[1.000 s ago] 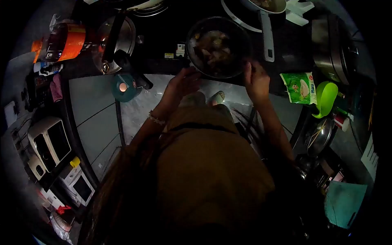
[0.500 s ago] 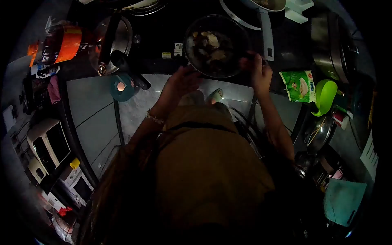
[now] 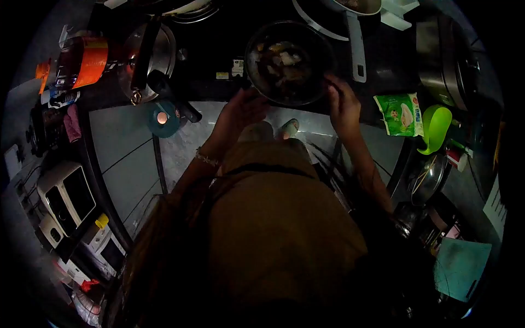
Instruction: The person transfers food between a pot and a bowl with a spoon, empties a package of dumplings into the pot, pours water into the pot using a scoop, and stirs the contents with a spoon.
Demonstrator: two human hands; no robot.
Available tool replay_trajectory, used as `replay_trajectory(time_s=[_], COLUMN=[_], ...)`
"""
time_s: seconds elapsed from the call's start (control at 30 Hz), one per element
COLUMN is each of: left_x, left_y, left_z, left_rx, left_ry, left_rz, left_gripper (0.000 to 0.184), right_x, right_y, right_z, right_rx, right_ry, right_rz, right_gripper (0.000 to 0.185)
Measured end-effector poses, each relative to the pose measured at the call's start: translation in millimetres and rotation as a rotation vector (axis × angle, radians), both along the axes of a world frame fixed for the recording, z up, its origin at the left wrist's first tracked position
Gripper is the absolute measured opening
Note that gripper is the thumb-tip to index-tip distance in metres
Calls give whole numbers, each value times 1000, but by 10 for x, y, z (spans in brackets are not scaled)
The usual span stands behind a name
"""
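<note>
A dark, round, see-through bowl [image 3: 260, 86] with pale and brown food pieces [image 3: 287, 63] in it stands at the front edge of the black counter. Near its lower left rim is my left hand [image 3: 244, 108], fingers stretched out, with nothing visible in it. Dim light hides whether those fingertips touch the bowl. My right hand [image 3: 343, 104] is at the lower right rim; its fingers are apart, and the fingertips reach or touch the rim.
Behind right is a pan with a grey handle [image 3: 357, 52]. A green packet [image 3: 402, 115] and a bright green scoop-like thing [image 3: 436, 130] lie on the right. To the left are a metal lid [image 3: 167, 54], an orange-labelled bottle [image 3: 90, 63] and a dark-handled utensil [image 3: 188, 109].
My right hand has moved slightly left and down, its fingers now at the bowl's rim. My left hand has stayed nearly in place. The bowl has hardly moved.
</note>
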State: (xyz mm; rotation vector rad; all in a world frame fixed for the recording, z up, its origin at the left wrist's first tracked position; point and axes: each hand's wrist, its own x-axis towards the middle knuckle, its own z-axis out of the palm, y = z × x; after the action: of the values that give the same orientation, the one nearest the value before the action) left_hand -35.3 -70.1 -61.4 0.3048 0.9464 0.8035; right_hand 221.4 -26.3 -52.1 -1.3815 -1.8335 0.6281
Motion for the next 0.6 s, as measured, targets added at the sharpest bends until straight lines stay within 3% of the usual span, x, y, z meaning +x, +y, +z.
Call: replay_trajectory(time_s=[0.1, 0.3, 0.53, 0.6], left_x=[3, -33, -36, -50], left_y=[2, -1, 20, 19], left_z=[2, -65, -41, -39], left_rx=[-2, 6, -5, 8], left_ry=[3, -26, -15, -6], left_rz=[0, 6, 4, 1], left_gripper=[59, 58, 59, 60], right_x=[9, -61, -212, -247], right_y=[-45, -105, -75, -119], right_z=[100, 243, -41, -26], right_rx=[50, 178, 79, 28], right_ry=[-221, -196, -250, -445], right_rz=[132, 155, 209, 183], right_gripper=[34, 42, 35, 34])
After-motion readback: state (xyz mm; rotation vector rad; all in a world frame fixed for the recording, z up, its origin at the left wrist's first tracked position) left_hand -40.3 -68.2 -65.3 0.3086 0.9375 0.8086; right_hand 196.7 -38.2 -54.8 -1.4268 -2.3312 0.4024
